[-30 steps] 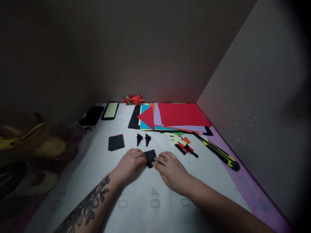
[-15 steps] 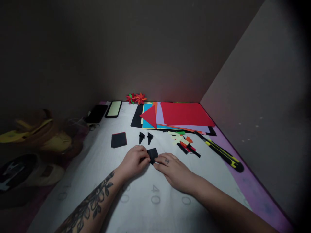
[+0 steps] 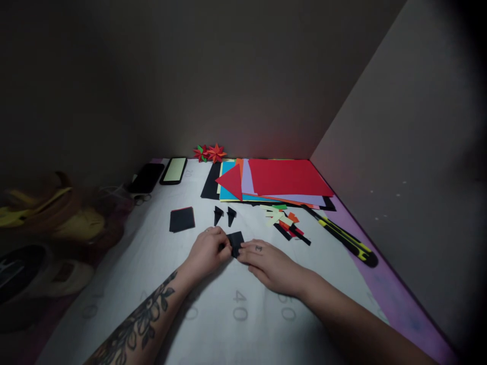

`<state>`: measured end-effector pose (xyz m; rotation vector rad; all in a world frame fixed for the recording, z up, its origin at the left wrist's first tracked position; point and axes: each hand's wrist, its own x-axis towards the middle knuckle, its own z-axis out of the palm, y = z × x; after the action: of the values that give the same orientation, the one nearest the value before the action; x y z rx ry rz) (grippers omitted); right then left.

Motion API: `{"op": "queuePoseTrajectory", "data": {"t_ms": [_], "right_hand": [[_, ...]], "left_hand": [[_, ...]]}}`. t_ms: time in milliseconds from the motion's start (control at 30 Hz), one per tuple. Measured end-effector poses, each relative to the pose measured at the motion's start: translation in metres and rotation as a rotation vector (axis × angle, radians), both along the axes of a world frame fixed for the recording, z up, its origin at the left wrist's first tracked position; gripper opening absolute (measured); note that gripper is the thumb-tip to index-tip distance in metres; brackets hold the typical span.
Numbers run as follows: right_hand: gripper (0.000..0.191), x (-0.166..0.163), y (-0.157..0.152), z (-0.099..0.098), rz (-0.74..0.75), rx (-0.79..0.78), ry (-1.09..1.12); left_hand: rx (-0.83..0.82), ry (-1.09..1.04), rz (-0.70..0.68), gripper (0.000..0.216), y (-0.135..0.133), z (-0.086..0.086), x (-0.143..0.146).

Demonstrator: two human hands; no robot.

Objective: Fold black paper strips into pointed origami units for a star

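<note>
A small black paper square [image 3: 236, 242] lies on the white sheet between my two hands, its near part covered by fingers. My left hand [image 3: 210, 249] is closed, with thumb and forefinger pinching the paper's left edge. On the right edge, my right hand [image 3: 266, 259] holds the paper down with its fingertips close together. Just beyond are two small folded black paper pieces [image 3: 218, 215], side by side. A stack of black paper squares [image 3: 181, 219], with a red edge showing, sits to the left.
Colored paper sheets [image 3: 291, 177] lie at the back, a red paper triangle [image 3: 232, 182] on top. Paper scraps [image 3: 285, 220] and a yellow-black utility knife [image 3: 346, 238] are at right. Two paper stars [image 3: 216, 153] and a phone [image 3: 174, 171] stand behind; a cap [image 3: 49, 271] is at left.
The whole view has shifted slightly, so everything sits a little further left. Both hands stay on the black paper square, with only slight finger movement.
</note>
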<state>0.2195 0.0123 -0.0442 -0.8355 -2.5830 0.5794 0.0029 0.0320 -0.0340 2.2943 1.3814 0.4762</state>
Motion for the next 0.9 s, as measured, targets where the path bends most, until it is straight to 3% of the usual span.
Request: {"op": "queuePoseTrajectory", "data": {"t_ms": [100,400,900], "right_hand": [[0.039,-0.0004,0.0007,0.0022,0.011,0.012,-0.008],[0.029,0.0006,0.0015,-0.0032,0.005,0.073,0.013],[0.031,-0.0014,-0.0010,0.0006,-0.004,0.055,-0.046]], "left_hand": [[0.004,-0.002,-0.005,0.013,0.0013,-0.0019,-0.0003],[0.012,0.034,0.055,0.014,-0.0003,-0.0023,0.0054],[0.043,0.115,0.118,0.015,-0.0032,-0.0031,0.0093]]}}
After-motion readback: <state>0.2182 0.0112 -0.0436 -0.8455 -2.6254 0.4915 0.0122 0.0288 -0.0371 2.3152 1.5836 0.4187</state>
